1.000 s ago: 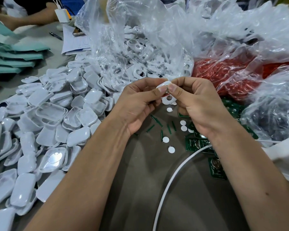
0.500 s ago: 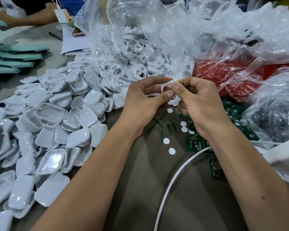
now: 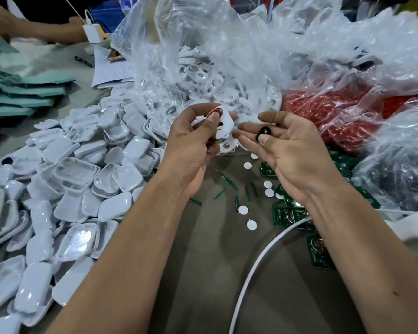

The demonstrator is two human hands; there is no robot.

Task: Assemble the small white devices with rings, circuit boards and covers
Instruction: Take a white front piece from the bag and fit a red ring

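Two hands that worked pressed together a second ago have now drawn apart above the surface (image 3: pixel 203 273), between the heap of white covers (image 3: pixel 77 179) on the left and the green circuit boards (image 3: pixel 292 216) on the right. The left hand (image 3: pixel 191 145) keeps a pinching grip, thumb on top, on the white device body (image 3: pixel 223 124), which now shows a red ring (image 3: pixel 215 112) seated at its upper end. The right hand (image 3: pixel 292 150) has turned palm-up with fingers loosely spread, a small black ring (image 3: pixel 263 133) held lightly under the thumb on the fingers. Judging by this, one ring is fitted and the black ring looks next, with board and cover not yet added.
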